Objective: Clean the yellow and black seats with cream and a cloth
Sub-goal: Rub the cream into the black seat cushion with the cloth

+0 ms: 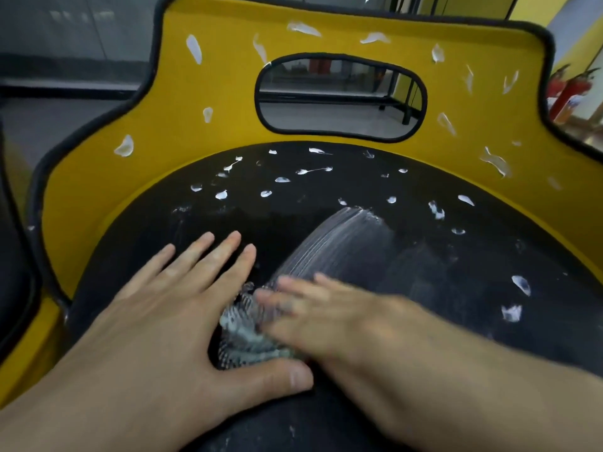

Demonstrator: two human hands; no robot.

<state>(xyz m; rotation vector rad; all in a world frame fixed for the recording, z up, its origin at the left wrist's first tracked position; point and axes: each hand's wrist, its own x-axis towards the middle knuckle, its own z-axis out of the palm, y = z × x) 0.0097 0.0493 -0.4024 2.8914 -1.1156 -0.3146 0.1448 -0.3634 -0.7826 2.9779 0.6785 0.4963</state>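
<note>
Black padded seat point(424, 256) steadied by flat left hand point(182, 308), fingers point(222, 252) straight; blurred right hand point(326, 318) presses grey checked cloth point(241, 334), fingers extended; best overlap strokes toward unspread white cream dabs point(520, 284).

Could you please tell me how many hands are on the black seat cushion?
2. The left hand lies flat on the black cushion, fingers spread; the right hand, motion-blurred, presses the cloth just beside it. Neither is hidden.

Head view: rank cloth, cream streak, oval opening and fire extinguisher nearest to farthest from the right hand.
1. Cloth, under the right hand.
2. Cream streak, just ahead on the black seat.
3. Oval opening, in the yellow backrest.
4. Fire extinguisher, behind, far right.
</note>
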